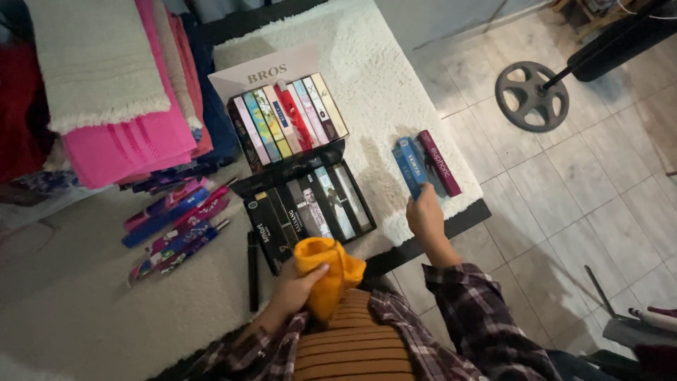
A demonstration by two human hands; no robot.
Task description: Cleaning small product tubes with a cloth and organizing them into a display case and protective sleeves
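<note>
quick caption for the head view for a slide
Left hand holds a yellow cloth; right hand touches a blue box beside a maroon box.

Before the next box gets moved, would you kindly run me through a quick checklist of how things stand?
1. Left hand grips the orange cloth: ok.
2. Right hand is at the blue box: ok; firm grip: cannot tell.
3. Maroon box lies flat beside the blue ones: ok.
4. Upper display tray is full of upright boxes: ok.
5. Dark boxes in the lower tray are seated in a row: ok.
6. Loose slim boxes on the left lie scattered: not ok.
</note>
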